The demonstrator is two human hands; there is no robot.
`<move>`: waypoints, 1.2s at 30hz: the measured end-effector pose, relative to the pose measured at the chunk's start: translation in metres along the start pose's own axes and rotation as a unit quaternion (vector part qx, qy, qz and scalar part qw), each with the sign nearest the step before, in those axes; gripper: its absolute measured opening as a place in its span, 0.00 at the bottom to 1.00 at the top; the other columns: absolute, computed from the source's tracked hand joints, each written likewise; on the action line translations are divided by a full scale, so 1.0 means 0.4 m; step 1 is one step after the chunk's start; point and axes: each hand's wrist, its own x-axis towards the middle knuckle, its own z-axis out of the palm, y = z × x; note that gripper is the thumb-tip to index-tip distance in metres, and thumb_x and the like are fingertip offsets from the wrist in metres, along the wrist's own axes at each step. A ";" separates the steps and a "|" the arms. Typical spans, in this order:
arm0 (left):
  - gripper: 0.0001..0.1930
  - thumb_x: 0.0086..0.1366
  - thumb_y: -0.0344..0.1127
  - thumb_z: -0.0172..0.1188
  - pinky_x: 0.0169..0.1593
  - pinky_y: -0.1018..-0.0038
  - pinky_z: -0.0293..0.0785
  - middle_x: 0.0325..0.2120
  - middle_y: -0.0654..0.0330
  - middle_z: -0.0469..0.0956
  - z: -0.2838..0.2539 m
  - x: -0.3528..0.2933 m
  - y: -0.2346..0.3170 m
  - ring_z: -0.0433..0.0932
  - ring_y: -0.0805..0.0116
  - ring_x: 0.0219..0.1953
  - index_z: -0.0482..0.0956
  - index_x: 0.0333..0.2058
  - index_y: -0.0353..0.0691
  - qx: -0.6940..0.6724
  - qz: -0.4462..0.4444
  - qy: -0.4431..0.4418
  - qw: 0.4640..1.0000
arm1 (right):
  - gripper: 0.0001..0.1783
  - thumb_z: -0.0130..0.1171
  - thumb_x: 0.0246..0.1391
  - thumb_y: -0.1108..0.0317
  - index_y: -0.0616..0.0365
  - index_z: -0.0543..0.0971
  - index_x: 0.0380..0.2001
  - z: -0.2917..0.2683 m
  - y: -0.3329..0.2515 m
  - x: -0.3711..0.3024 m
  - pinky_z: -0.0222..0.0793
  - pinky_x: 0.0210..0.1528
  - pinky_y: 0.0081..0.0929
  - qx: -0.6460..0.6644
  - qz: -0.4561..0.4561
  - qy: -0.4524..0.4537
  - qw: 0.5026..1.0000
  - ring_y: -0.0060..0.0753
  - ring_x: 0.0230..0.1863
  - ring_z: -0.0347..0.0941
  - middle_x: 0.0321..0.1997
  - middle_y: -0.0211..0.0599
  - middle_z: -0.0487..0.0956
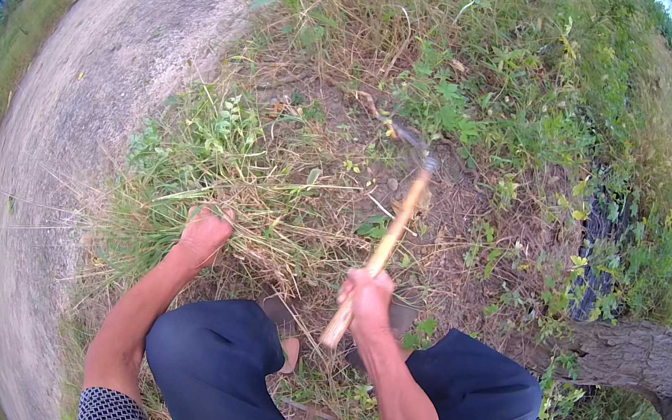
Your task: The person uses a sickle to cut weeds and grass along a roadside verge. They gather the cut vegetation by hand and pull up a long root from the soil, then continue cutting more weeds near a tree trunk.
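Observation:
My right hand (367, 302) is wrapped round the wooden handle of a sickle (392, 240), near its lower end. The handle slants up and away to the right. Its thin, curved metal blade bends off to the left at the top, low over bare soil, partly blurred against the ground. To the left, my left hand (207, 234) is closed on a bunch of grass (171, 207), green and dry stems mixed. The stems spread out on both sides of the fist. More of the loose, straw-coloured grass lies between my two hands.
A gravel road (103, 80) curves along the left. At the right, a thick tree trunk (635, 359) leans in beside a dark sheet (599, 249) among weeds. Leafy weeds (455, 110) grow ahead. My bent knees in dark trousers (214, 357) are close below my hands.

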 end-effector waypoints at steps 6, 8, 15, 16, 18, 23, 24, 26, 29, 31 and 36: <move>0.20 0.63 0.25 0.58 0.48 0.47 0.82 0.32 0.40 0.85 0.008 -0.025 -0.011 0.84 0.36 0.46 0.74 0.54 0.31 -0.030 -0.002 -0.017 0.999 | 0.13 0.60 0.62 0.71 0.69 0.74 0.46 -0.013 0.139 -0.258 0.73 0.21 0.33 -0.263 0.166 -0.248 0.917 0.29 0.23 0.77 0.28 0.39 0.79; 0.19 0.62 0.24 0.60 0.46 0.47 0.83 0.32 0.40 0.85 0.034 -0.026 -0.013 0.86 0.38 0.43 0.74 0.52 0.31 -0.002 -0.008 -0.002 1.000 | 0.13 0.60 0.63 0.70 0.69 0.74 0.46 -0.039 0.127 -0.253 0.72 0.21 0.32 -0.251 0.126 -0.213 0.936 0.29 0.21 0.76 0.27 0.38 0.78; 0.18 0.59 0.24 0.61 0.46 0.49 0.83 0.31 0.41 0.86 0.063 -0.015 -0.008 0.86 0.38 0.42 0.72 0.49 0.33 -0.011 -0.003 0.019 1.000 | 0.10 0.61 0.64 0.75 0.55 0.68 0.37 -0.103 0.037 -0.211 0.71 0.17 0.27 -0.018 0.021 -0.019 0.999 0.27 0.17 0.72 0.23 0.32 0.73; 0.19 0.59 0.24 0.61 0.46 0.49 0.83 0.31 0.41 0.86 0.066 -0.014 -0.009 0.86 0.38 0.43 0.72 0.49 0.33 -0.009 -0.007 0.010 1.000 | 0.10 0.61 0.64 0.75 0.54 0.68 0.37 -0.098 0.019 -0.201 0.70 0.17 0.27 0.019 0.014 0.006 1.000 0.28 0.17 0.72 0.23 0.32 0.73; 0.18 0.59 0.22 0.61 0.47 0.45 0.82 0.33 0.37 0.85 0.061 -0.011 -0.008 0.86 0.36 0.44 0.72 0.49 0.31 -0.031 -0.014 0.002 0.999 | 0.10 0.60 0.64 0.75 0.55 0.67 0.36 -0.088 -0.014 -0.159 0.69 0.18 0.27 0.065 0.005 0.034 0.997 0.28 0.17 0.70 0.22 0.32 0.72; 0.19 0.58 0.25 0.63 0.47 0.49 0.82 0.31 0.41 0.86 0.071 0.003 -0.001 0.86 0.38 0.42 0.72 0.49 0.32 0.001 0.002 0.044 0.999 | 0.06 0.57 0.66 0.76 0.61 0.69 0.36 -0.028 0.024 -0.055 0.71 0.18 0.28 -0.055 0.011 0.012 0.998 0.25 0.17 0.70 0.23 0.32 0.74; 0.19 0.59 0.25 0.63 0.46 0.49 0.82 0.31 0.41 0.86 0.063 0.000 -0.005 0.87 0.38 0.42 0.72 0.49 0.32 0.005 0.005 0.042 0.999 | 0.06 0.58 0.65 0.75 0.63 0.70 0.37 -0.027 0.070 -0.100 0.72 0.17 0.29 -0.109 0.063 -0.020 0.992 0.26 0.18 0.72 0.23 0.33 0.75; 0.19 0.58 0.24 0.62 0.46 0.49 0.82 0.31 0.42 0.86 0.060 -0.008 0.010 0.87 0.38 0.42 0.72 0.49 0.32 -0.002 0.007 0.026 1.000 | 0.08 0.58 0.64 0.73 0.65 0.71 0.39 -0.047 0.117 -0.231 0.73 0.18 0.31 -0.218 0.092 -0.107 0.966 0.28 0.19 0.72 0.25 0.34 0.75; 0.21 0.56 0.24 0.66 0.49 0.45 0.81 0.33 0.40 0.86 0.069 -0.002 -0.005 0.87 0.38 0.45 0.74 0.49 0.34 -0.020 -0.018 0.000 1.000 | 0.09 0.58 0.63 0.72 0.64 0.70 0.40 -0.058 0.159 -0.307 0.72 0.21 0.29 -0.200 0.200 -0.182 0.942 0.25 0.20 0.70 0.25 0.33 0.74; 0.21 0.56 0.23 0.65 0.49 0.45 0.81 0.32 0.41 0.86 0.075 0.003 -0.001 0.87 0.38 0.44 0.74 0.50 0.34 -0.019 -0.018 0.008 1.000 | 0.09 0.59 0.63 0.71 0.64 0.71 0.40 -0.067 0.136 -0.296 0.72 0.22 0.28 -0.229 0.187 -0.180 0.938 0.24 0.21 0.71 0.25 0.32 0.74; 0.20 0.57 0.22 0.61 0.46 0.44 0.81 0.29 0.41 0.85 0.092 -0.001 -0.006 0.86 0.37 0.41 0.75 0.50 0.30 -0.023 0.020 0.058 0.998 | 0.08 0.59 0.62 0.74 0.62 0.71 0.41 -0.089 0.103 -0.270 0.72 0.21 0.27 -0.199 0.118 -0.140 0.963 0.21 0.20 0.71 0.24 0.29 0.73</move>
